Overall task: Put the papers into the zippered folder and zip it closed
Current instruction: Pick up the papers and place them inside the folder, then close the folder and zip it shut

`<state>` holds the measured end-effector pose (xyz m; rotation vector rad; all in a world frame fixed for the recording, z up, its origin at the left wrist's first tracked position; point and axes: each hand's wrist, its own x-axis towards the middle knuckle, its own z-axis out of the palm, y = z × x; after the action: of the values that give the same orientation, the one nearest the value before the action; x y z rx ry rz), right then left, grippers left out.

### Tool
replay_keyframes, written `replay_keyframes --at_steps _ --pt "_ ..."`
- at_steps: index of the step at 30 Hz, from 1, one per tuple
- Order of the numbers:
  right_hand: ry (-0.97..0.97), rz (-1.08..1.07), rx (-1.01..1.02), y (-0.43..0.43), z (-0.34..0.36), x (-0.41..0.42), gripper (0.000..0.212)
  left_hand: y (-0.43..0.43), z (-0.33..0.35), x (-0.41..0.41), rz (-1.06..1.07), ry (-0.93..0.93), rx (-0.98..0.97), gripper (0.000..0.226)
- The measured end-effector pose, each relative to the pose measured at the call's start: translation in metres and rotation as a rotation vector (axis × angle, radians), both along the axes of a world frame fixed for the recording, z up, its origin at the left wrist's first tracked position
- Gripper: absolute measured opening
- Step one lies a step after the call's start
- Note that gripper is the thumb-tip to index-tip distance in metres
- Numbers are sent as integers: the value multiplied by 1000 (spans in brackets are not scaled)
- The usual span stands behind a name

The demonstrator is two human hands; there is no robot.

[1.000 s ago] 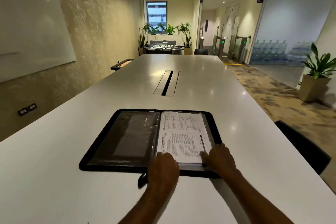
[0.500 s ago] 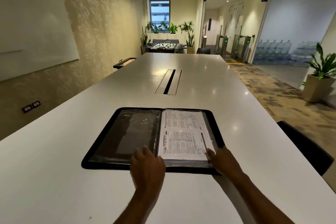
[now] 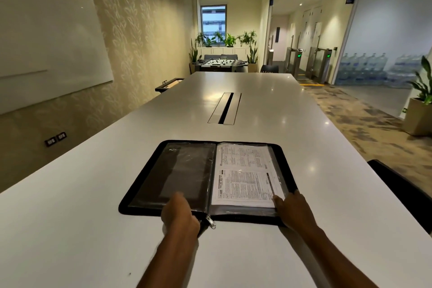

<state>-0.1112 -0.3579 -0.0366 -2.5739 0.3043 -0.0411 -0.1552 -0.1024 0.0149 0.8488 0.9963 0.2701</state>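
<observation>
- Head view: I see the black zippered folder (image 3: 149,184) lying open and flat on the long white table (image 3: 70,229), near the edge closest to me, its spine running away from me.
- The printed white papers (image 3: 243,177) sit on the folder's right half, under a clear plastic sleeve, and are not sticking out past the black border.
- The folder's left half shows an empty-looking clear pocket (image 3: 184,175) over a dark grey lining.
- A small silver zipper pull (image 3: 211,222) hangs at the near end of the spine, just beside my left hand.
- My left hand (image 3: 180,214) rests on the near edge of the left half, fingers curled down over the border; I cannot tell whether they pinch it or only press on it.
- My right hand (image 3: 295,210) lies on the near right corner of the folder, fingers spread loosely, with fingertips touching the corner of the papers and the border; it grips nothing that I can see.
- Farther along the table, a dark cable slot (image 3: 225,108) runs down the middle, well apart from the folder.
- A black chair back (image 3: 402,192) stands at the table's right side.
- A whiteboard (image 3: 46,47) hangs on the left wall.
</observation>
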Motion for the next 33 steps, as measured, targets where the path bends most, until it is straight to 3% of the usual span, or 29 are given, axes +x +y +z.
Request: replay_keyframes --at_steps 11,15,19,25,29,33 --pt "-50 9 -98 4 -6 -8 48 0 -14 4 -3 49 -56 23" --pt "-19 41 -109 2 -6 -8 46 -10 -23 5 -32 37 390 11" --pt "11 49 -33 -3 -5 -6 46 -29 -21 0 -28 -122 799 13" --pt "-155 41 7 -11 2 -12 26 -59 -35 -8 -279 -370 1101 28" --pt "-236 -97 304 -21 5 -13 29 -71 -50 -11 -460 -406 1391 29" --pt "-312 -195 505 -28 8 -23 11 -74 -64 -9 -578 -396 1624 33"
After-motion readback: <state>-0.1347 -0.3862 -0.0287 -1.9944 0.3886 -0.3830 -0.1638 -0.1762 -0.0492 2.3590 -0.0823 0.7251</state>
